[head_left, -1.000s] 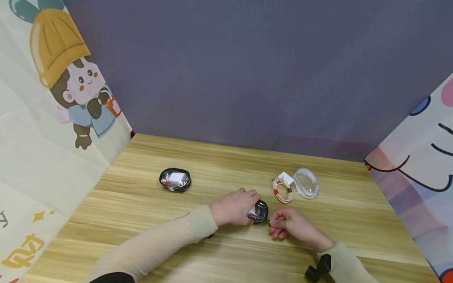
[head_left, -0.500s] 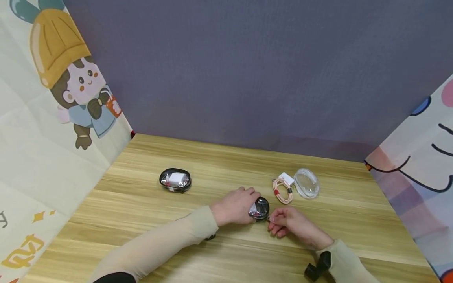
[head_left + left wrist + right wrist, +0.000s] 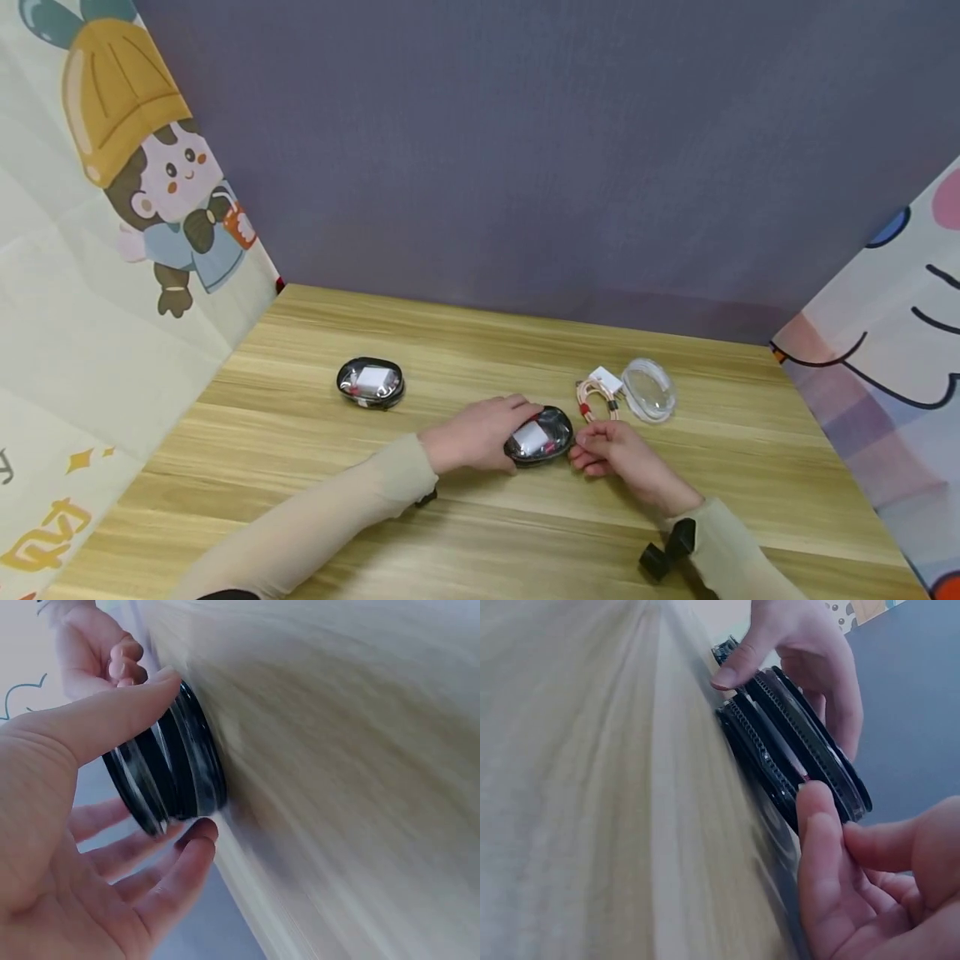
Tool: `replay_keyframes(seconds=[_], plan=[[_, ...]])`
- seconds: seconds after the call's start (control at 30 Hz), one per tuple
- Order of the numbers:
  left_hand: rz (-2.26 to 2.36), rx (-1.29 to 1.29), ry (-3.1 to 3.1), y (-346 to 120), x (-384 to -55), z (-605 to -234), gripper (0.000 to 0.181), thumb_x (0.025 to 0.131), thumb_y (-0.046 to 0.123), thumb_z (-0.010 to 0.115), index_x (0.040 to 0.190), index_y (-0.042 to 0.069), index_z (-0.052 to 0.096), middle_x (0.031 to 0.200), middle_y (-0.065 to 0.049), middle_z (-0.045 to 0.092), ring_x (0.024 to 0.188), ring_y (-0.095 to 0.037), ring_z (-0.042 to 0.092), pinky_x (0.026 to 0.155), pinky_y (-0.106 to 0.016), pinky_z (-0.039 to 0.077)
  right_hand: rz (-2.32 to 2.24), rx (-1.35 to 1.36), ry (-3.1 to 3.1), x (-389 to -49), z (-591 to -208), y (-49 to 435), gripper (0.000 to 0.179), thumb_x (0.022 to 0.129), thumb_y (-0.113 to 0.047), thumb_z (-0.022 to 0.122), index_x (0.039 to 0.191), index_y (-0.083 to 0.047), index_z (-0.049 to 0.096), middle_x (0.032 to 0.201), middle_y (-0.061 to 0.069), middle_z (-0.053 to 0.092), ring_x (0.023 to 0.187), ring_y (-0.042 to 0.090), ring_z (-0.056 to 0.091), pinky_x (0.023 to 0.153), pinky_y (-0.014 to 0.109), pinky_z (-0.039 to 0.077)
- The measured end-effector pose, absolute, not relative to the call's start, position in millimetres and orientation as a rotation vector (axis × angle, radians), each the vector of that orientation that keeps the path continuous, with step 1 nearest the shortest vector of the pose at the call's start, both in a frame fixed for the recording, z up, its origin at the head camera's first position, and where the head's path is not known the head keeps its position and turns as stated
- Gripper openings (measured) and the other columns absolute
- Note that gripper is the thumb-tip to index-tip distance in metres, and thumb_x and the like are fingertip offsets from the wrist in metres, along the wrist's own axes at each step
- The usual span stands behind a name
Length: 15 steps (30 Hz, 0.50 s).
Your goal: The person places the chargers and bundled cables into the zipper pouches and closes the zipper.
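— Watching remotely, what do you see?
— I see the left hand (image 3: 480, 433) gripping the black case (image 3: 543, 435), which is between both hands; the right hand (image 3: 615, 450) pinches its zippered edge (image 3: 765, 754), a pink cable (image 3: 584, 393) just beyond that hand.

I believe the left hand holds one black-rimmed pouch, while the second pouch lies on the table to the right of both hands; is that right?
Not quite: the head view shows the second pouch on the table to the left of the left hand and the right hand. The left hand does hold the first pouch.
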<state>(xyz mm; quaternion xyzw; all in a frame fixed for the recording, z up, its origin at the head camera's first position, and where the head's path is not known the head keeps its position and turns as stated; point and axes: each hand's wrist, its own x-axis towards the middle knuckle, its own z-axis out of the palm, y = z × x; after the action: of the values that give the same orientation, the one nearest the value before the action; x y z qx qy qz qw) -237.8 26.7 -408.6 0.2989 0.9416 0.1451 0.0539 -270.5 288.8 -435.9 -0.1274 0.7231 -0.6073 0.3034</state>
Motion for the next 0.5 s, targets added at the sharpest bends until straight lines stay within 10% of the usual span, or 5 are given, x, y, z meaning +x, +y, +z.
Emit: replay_keyframes(seconds=[0.5], plan=[[-0.111,1.634,2.897,14,-237,-409,0.066,0.086,0.041,0.076,0.145,0.026,0.053,0.157,-0.004,0.037,0.142,-0.027,0.037,0.115,-0.035,0.032,-1.637,-0.284,2.024,-288,-438,273,0.017,0.101,-0.003,0.05,0.109,0.01,0.057,0.085,0.008,0.067,0.076,0.015,0.067,0.064,0.026,0.058]])
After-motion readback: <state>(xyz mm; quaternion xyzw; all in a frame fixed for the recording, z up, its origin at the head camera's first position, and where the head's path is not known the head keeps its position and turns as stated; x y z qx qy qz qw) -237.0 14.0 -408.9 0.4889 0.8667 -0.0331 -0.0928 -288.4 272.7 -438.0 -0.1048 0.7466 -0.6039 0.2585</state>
